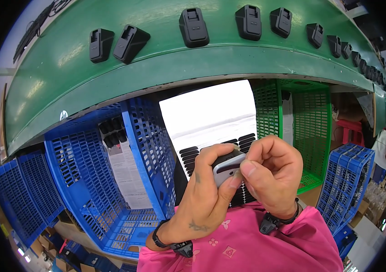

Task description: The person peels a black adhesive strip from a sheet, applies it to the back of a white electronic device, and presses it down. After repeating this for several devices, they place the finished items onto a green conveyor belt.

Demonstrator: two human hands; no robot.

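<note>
My left hand (202,192) is closed around a small silver-grey casing (219,177) with a rounded end, holding it tilted in front of my chest. A dark oblong strip (227,167) lies along the casing's face, beside a small dark hole. Thumb and forefinger of my right hand (278,174) pinch together at the strip's right end. Behind my hands, a white backing sheet (206,109) carries rows of black oblong stickers (188,156). My hands hide part of the sheet's lower half.
Black dock-like units (194,28) stand in a row along the green bench (156,61). On the left, a large blue crate (140,154) holds dark parts (112,131) and newspaper. A green crate (311,136) is on the right, with another blue crate (345,181) beyond.
</note>
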